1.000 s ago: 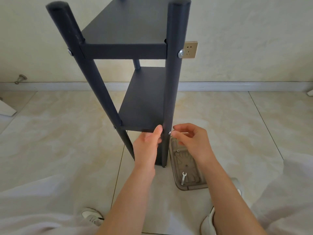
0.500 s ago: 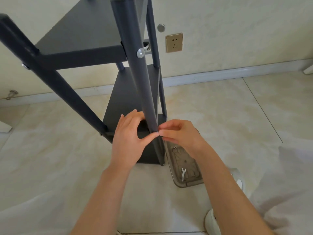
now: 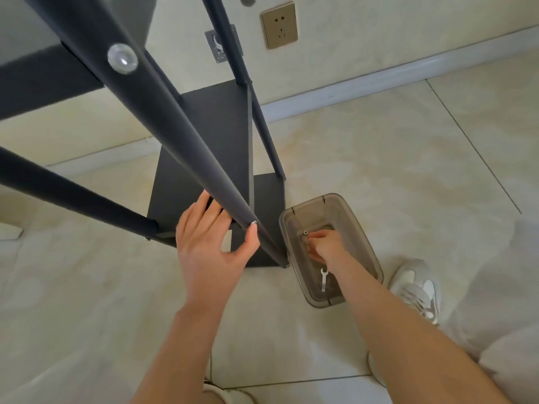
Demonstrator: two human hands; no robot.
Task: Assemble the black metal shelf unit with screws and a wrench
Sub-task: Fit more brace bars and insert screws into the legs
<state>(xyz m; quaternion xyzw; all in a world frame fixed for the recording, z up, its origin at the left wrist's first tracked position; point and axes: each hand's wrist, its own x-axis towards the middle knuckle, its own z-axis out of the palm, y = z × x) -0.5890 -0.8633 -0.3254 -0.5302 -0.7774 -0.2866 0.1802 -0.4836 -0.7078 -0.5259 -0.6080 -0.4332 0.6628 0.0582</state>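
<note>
Black metal, dull and a little rough, makes up the shelf unit (image 3: pixel 43 74), which stands on the pale shiny tile floor (image 3: pixel 379 170) near the wall. The step in hand looks like fixing the lower shelf (image 3: pixel 210 135) to the front post (image 3: pixel 163 118), a long round tube. The left hand (image 3: pixel 213 249) is low on that post. Its fingers (image 3: pixel 194 220) are spread and fairly straight behind the tube, and the thumb tip presses just under a small silver screw (image 3: pixel 253 222) that sticks out. The right hand (image 3: pixel 320 247) is down in a clear grey plastic box (image 3: pixel 318 205) with round corners, on the floor beside the post's foot. Its fingers are bunched together at the bottom, and I cannot tell if they pinch anything. A thin flat silver wrench (image 3: pixel 323 279) lies at the near end of the box, beside the wrist. Next, I think, the right hand must lift the wrench or a small part to the screw, while the left hand steadies the post. Higher up the post a shiny round screw head (image 3: pixel 122 58) is already in
</note>
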